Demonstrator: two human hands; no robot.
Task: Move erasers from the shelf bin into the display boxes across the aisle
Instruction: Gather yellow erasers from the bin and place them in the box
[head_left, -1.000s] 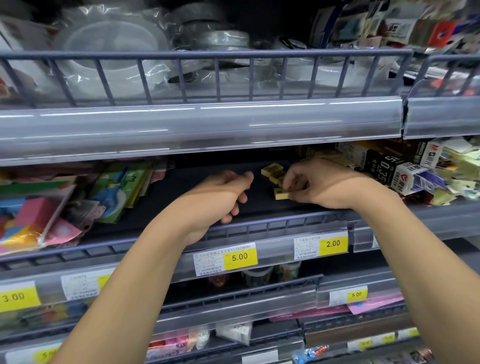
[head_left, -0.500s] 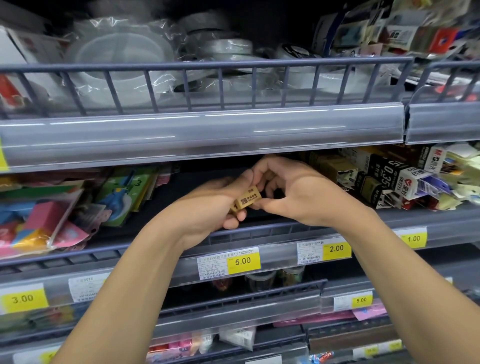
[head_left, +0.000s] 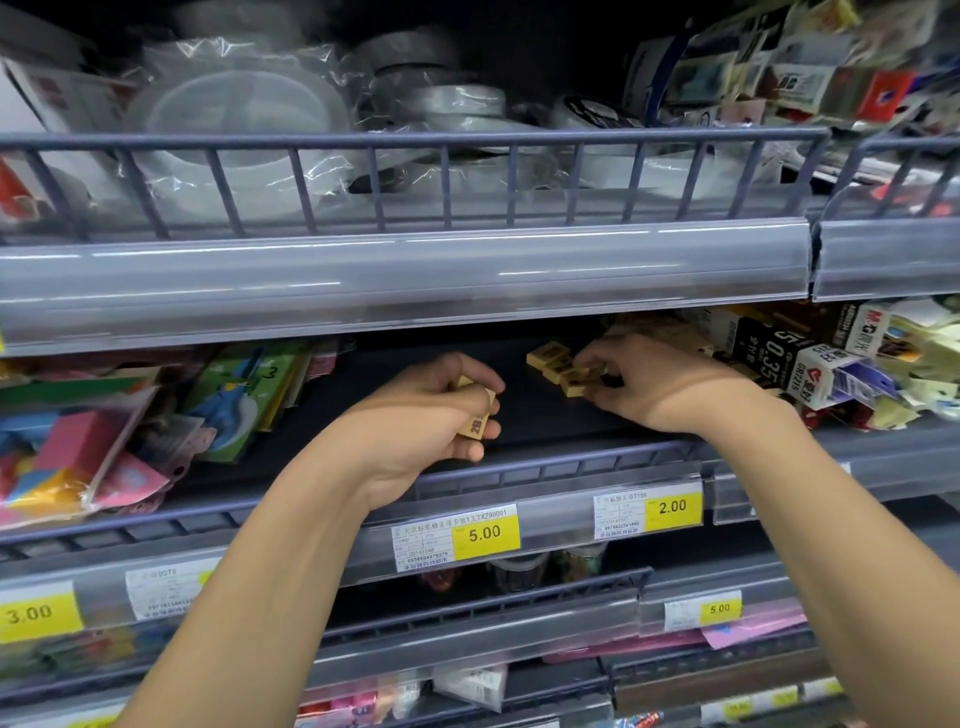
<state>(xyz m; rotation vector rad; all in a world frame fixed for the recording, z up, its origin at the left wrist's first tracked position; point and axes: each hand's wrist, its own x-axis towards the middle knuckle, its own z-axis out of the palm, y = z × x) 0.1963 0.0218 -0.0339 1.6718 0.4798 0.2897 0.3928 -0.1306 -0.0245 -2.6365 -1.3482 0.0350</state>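
Observation:
Small yellow-tan erasers (head_left: 551, 365) lie in a loose cluster on the dark middle shelf (head_left: 530, 415). My left hand (head_left: 441, 415) is curled round a few of these erasers (head_left: 477, 423); printed ends poke out between its fingers. My right hand (head_left: 644, 384) reaches into the shelf just right of the cluster. Its fingertips pinch one eraser (head_left: 574, 387) at the cluster's near edge. The display boxes are out of view.
A grey rail (head_left: 545, 470) with price tags 5.00 (head_left: 483, 534) and 2.00 (head_left: 671, 506) fronts the shelf. Colourful packets (head_left: 78, 452) crowd the left, black-and-white boxes (head_left: 789, 358) the right. The upper shelf edge (head_left: 405, 280) overhangs closely, with wrapped plastic ware above.
My right hand passed an eraser to my left hand at the shelf front, then went back to the cluster and pinched another. My left hand drew closed around its erasers.

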